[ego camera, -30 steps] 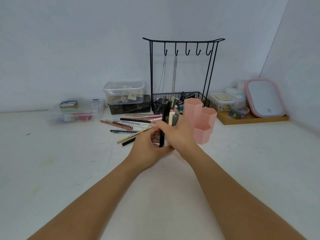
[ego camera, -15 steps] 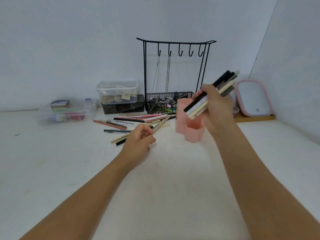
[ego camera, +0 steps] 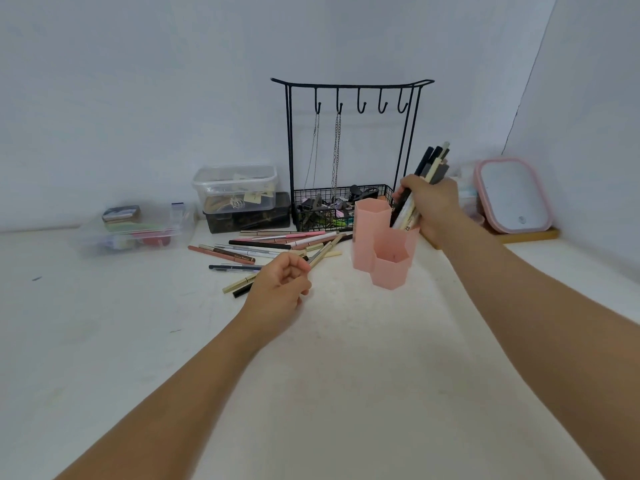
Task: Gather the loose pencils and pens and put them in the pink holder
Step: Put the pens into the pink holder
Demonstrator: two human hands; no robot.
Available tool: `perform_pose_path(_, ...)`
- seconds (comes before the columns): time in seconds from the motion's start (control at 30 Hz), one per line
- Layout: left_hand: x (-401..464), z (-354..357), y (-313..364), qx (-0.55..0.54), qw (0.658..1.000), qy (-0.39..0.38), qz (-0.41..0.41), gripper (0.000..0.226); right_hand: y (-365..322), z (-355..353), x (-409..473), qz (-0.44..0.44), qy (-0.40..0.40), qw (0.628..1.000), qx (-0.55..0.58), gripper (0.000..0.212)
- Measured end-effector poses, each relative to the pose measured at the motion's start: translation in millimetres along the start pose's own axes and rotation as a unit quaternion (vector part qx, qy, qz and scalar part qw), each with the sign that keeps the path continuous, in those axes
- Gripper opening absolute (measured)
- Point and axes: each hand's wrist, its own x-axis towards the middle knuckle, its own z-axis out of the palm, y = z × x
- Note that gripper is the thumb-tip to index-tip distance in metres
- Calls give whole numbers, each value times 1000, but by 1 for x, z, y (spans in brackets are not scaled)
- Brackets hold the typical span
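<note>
Several pens (ego camera: pixel 434 164) stand clenched in the right hand (ego camera: pixel 431 206), tips below its fingers inside the pink holder (ego camera: pixel 381 247); left hand (ego camera: pixel 280 289) hangs loosely curled, holding nothing.

One pink holder (ego camera: pixel 381 251) of three hexagonal cups stands right of centre. One black rack (ego camera: pixel 349 98) carries five hooks and two chains (ego camera: pixel 335 150). Three clear boxes and one dark box sit at left. One mirror (ego camera: pixel 512 195) is at right. The loose pens (ego camera: pixel 263 251) overlap too much for an exact count.
</note>
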Motion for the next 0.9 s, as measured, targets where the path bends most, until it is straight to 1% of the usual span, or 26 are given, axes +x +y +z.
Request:
perform_pose_path(0.03, 0, 0, 0, 2, 1000, -1, 0, 25, 3, 1, -1, -16, -1, 999, -41, 3)
perform_pose_path(0.1, 0, 1, 0, 7, 1000, -1, 0, 26, 9, 3, -3, -43, 2, 993, -109, 10)
perform_pose_path(0.17, 0, 1, 0, 10, 1000, 0, 2, 26, 15, 4, -4, -53, 3, 988, -143, 17)
perform_pose_path(0.23, 0, 0, 0, 4, 1000, 0, 2, 24, 24, 4, -3, -42, -4, 987, -153, 22)
perform_pose_path(0.3, -1, 1, 1, 0, 1000, -4, 5, 23, 32, 3, -1, -31, -8, 988, -153, 22)
perform_pose_path(0.43, -1, 1, 1, -3, 1000, -5, 5, 23, 43, 1, 0, -13, -11, 989, -145, 17)
perform_pose_path(0.6, 0, 0, 2, 2, 1000, -4, 8, 23, 46, 0, 0, -4, -33, 989, -147, 3)
perform_pose_path(0.7, 0, 0, 2, -1, 1000, 0, 8, 25, 51, -3, 0, 17, -60, 990, -125, 17)
perform_pose_path(0.77, 0, 0, 2, -4, 1000, 2, 8, 27, 58, -7, 1, 43, -92, 992, -70, 28)
perform_pose_path(0.83, -1, 0, 3, -10, 1000, 4, 4, 26, 65, -12, 1, 73, -135, 988, -6, 46)
perform_pose_path(0.87, -1, 0, 3, -13, 1000, 4, 3, 27, 67, -15, -1, 74, -143, 987, 2, 56)
perform_pose_path(0.9, -1, 0, 3, -14, 1000, 4, 3, 27, 66, -17, -4, 58, -133, 989, -3, 64)
